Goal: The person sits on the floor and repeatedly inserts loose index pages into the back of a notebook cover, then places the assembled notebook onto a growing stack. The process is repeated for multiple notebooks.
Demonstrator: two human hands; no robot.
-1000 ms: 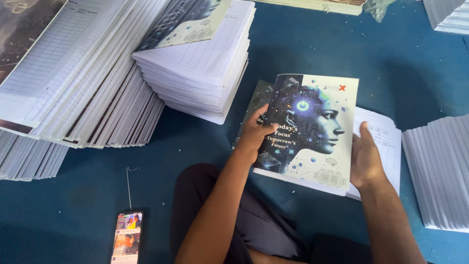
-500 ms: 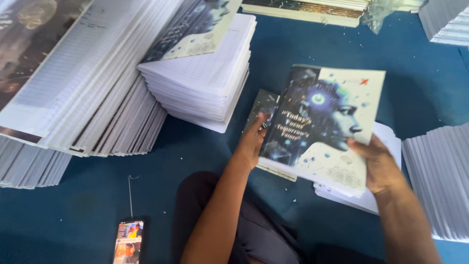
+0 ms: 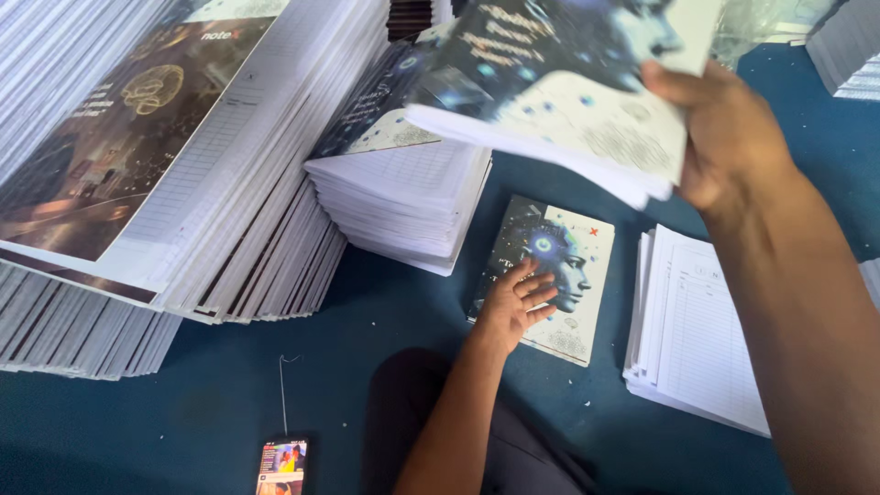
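My right hand (image 3: 724, 137) grips a thick notebook (image 3: 568, 82) with a dark cover showing a blue robotic face, held up in the air over the stacks and blurred. My left hand (image 3: 515, 301) lies flat with fingers spread on a loose cover sheet (image 3: 568, 266) of the same design, which rests on the blue floor in front of me. To the right of that cover sits a low pile of ruled white pages (image 3: 701, 335).
A stack of finished notebooks (image 3: 403, 197) stands just beyond the cover. Large fanned piles of ruled sheets and covers (image 3: 174, 183) fill the left. A phone (image 3: 282, 466) with a lit screen lies near my knee. More white stacks (image 3: 848, 46) sit at top right.
My right hand has lifted the notebook off the floor and swung it up toward the stacks. A loose cover is now exposed below, and my left hand has dropped flat onto it.
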